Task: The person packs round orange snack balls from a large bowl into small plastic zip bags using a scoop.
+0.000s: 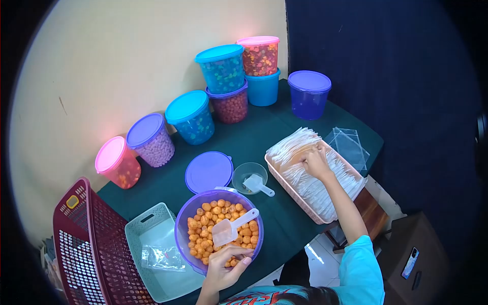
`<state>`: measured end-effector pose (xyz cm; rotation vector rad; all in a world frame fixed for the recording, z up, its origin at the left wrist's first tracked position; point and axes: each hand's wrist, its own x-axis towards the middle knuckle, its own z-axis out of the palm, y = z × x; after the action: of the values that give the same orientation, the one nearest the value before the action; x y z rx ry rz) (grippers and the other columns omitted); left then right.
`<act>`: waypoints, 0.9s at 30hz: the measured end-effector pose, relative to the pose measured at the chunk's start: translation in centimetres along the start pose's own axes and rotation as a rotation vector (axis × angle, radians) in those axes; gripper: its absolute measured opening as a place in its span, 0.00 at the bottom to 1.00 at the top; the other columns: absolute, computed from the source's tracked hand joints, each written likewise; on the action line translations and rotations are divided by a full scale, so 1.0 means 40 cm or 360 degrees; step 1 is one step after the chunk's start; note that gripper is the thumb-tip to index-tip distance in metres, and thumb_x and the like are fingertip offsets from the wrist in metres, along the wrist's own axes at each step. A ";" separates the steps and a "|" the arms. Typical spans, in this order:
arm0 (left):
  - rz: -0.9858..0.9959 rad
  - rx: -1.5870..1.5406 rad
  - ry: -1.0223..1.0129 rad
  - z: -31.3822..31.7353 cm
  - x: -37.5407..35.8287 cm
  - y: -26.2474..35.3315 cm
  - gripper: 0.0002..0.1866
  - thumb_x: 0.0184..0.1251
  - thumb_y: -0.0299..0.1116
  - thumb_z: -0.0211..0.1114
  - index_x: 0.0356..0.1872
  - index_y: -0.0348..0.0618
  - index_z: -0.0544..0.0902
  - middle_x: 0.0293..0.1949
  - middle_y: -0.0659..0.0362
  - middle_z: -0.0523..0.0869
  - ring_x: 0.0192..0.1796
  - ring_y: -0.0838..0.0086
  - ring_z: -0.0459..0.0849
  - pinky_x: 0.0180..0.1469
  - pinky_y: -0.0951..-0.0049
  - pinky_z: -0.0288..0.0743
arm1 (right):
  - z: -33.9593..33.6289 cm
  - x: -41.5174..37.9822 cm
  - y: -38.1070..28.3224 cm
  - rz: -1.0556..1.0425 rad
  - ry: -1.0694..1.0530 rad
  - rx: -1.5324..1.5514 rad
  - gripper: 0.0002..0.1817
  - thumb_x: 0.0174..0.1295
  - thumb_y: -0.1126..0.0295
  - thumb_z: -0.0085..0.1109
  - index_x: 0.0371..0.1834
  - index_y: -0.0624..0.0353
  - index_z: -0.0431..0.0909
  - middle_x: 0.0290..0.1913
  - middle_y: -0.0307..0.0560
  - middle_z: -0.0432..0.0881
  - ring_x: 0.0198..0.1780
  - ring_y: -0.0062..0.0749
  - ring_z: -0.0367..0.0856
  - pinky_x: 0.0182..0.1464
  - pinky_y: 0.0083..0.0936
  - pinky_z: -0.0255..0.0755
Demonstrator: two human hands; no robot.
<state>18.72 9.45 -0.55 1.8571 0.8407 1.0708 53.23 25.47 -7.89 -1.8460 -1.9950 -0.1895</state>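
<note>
My left hand grips the near rim of a purple tub full of orange snack balls. A clear plastic scoop lies on the balls, its handle pointing right. My right hand reaches into a pink basket packed with flat clear plastic bags, fingers among the bags. Whether it has hold of a bag I cannot tell.
The tub's purple lid lies beside a small clear bowl with a second scoop. Several lidded snack tubs line the wall, including a dark blue one. A pale tray with a bag and a maroon basket sit left.
</note>
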 end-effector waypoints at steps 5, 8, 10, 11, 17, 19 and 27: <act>-0.0058 -0.0013 0.0058 -0.003 -0.006 0.004 0.07 0.50 0.21 0.61 0.32 0.34 0.79 0.30 0.52 0.83 0.32 0.73 0.81 0.34 0.78 0.73 | -0.045 -0.008 0.019 -0.0125 0.0062 0.0170 0.06 0.41 0.76 0.56 0.23 0.54 0.82 0.29 0.44 0.81 0.41 0.38 0.75 0.51 0.39 0.59; -0.0069 -0.0101 0.0063 -0.014 -0.025 -0.035 0.09 0.52 0.20 0.59 0.36 0.33 0.77 0.33 0.52 0.81 0.33 0.73 0.80 0.38 0.76 0.73 | -0.161 -0.030 -0.059 -0.0291 0.0647 0.0475 0.04 0.46 0.77 0.55 0.27 0.59 0.79 0.28 0.45 0.80 0.37 0.35 0.77 0.47 0.34 0.64; -0.0060 -0.0361 0.0209 -0.011 -0.016 -0.038 0.10 0.53 0.20 0.57 0.39 0.33 0.75 0.37 0.52 0.79 0.34 0.73 0.79 0.39 0.76 0.72 | -0.267 -0.071 -0.181 -0.0047 0.1147 0.1039 0.04 0.55 0.75 0.53 0.31 0.63 0.73 0.27 0.45 0.77 0.33 0.27 0.75 0.40 0.23 0.67; -0.0058 -0.0631 0.0332 -0.009 -0.016 -0.039 0.12 0.54 0.20 0.55 0.42 0.32 0.73 0.40 0.53 0.78 0.36 0.73 0.78 0.40 0.75 0.71 | -0.304 -0.098 -0.237 -0.0008 0.1240 0.1449 0.05 0.57 0.74 0.52 0.33 0.63 0.71 0.26 0.45 0.77 0.31 0.24 0.74 0.36 0.19 0.67; -0.0182 -0.1264 0.0526 -0.078 -0.008 -0.031 0.26 0.65 0.48 0.40 0.52 0.34 0.66 0.50 0.51 0.71 0.51 0.68 0.71 0.55 0.63 0.62 | -0.314 -0.224 -0.508 0.0017 0.0251 0.2797 0.05 0.56 0.80 0.51 0.34 0.63 0.67 0.28 0.51 0.78 0.27 0.23 0.76 0.30 0.18 0.72; -0.0220 -0.1314 0.0437 -0.108 -0.015 -0.012 0.32 0.65 0.54 0.34 0.56 0.34 0.63 0.53 0.50 0.69 0.55 0.65 0.69 0.59 0.60 0.57 | -0.270 -0.233 -0.583 0.0029 -0.0106 0.2947 0.06 0.54 0.82 0.53 0.34 0.64 0.67 0.31 0.51 0.79 0.33 0.24 0.79 0.32 0.16 0.72; -0.0222 -0.1927 0.0048 -0.119 -0.096 0.011 0.52 0.50 0.73 0.28 0.65 0.35 0.44 0.64 0.45 0.49 0.65 0.54 0.52 0.62 0.50 0.47 | -0.205 -0.243 -0.731 -0.0378 0.0295 0.1562 0.09 0.46 0.80 0.59 0.32 0.64 0.71 0.36 0.50 0.78 0.34 0.35 0.75 0.37 0.25 0.68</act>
<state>12.92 7.54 -0.06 0.7453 0.1859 1.1285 26.65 10.19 0.93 -0.9310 -1.6898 0.4615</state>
